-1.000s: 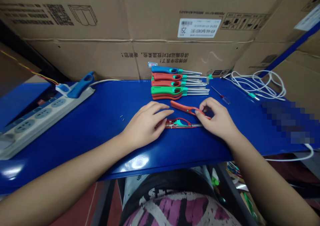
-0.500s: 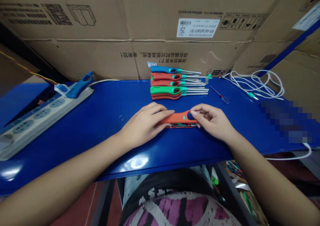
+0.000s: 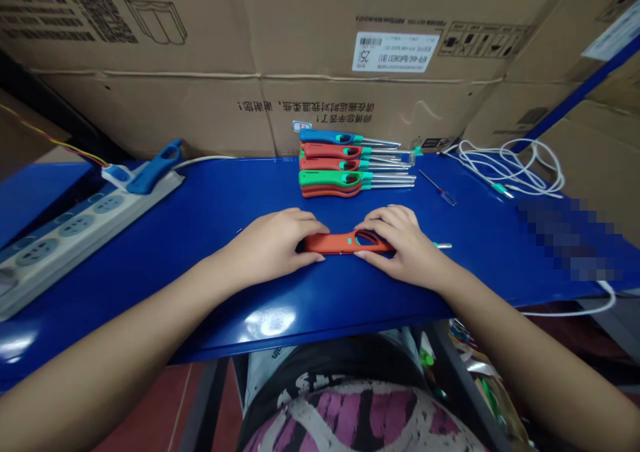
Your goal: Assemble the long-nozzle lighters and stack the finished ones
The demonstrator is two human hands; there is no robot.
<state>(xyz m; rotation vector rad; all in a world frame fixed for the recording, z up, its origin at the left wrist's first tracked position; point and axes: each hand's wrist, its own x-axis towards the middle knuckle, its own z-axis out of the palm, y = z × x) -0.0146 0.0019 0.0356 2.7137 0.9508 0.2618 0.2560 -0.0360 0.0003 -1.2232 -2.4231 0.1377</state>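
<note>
An orange-red gas lighter point(image 3: 336, 243) with a long nozzle lies across the blue table in front of me. My left hand point(image 3: 283, 242) grips its handle end between thumb and fingers. My right hand point(image 3: 400, 239) is closed round the part by the finger hole, and the metal nozzle tip sticks out past that hand. The two handle halves sit together, with a thin seam along the near edge. Behind it is a stack of lighters point(image 3: 330, 180) in green, red and blue, nozzles pointing right.
At the left stands a power strip point(image 3: 95, 222) with a blue lighter handle shell point(image 3: 155, 169) on it. A small screwdriver point(image 3: 440, 189) lies right of the stack. A white cable point(image 3: 535, 152) is coiled at the back right, before a cardboard wall point(image 3: 190, 115).
The upper orange shell, tilted open with inner parts showing, now sits down on the lower half. My right hand has shifted to grip both halves, and the left hand slid slightly left.
</note>
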